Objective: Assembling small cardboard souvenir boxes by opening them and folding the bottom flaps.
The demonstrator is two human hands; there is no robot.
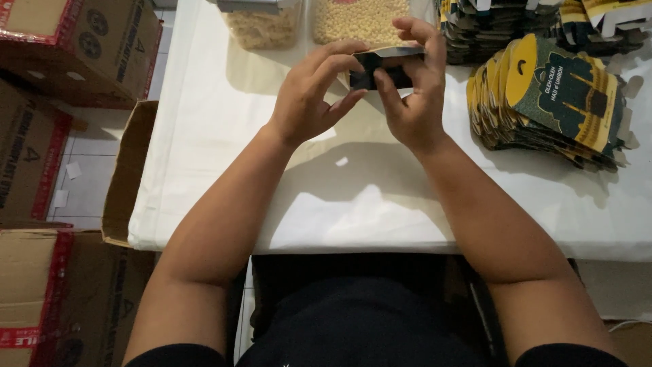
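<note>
Dark card box (380, 68) pinched in my left hand (309, 102) and right hand (411, 102), mid-fold; next, I judge, its flap needs tucking.

bright overhead light, glare on white tablecloth (380, 204), soft shadows.

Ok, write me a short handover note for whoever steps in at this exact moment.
Left hand and right hand: both grip one small dark cardboard piece, held above the white table.
Supplies: fanned stack of flat printed cardboard blanks on the right; two clear tubs of pale snacks at the far edge.
Done: no finished box in view.
Left: the held piece is not yet a closed box.
</note>
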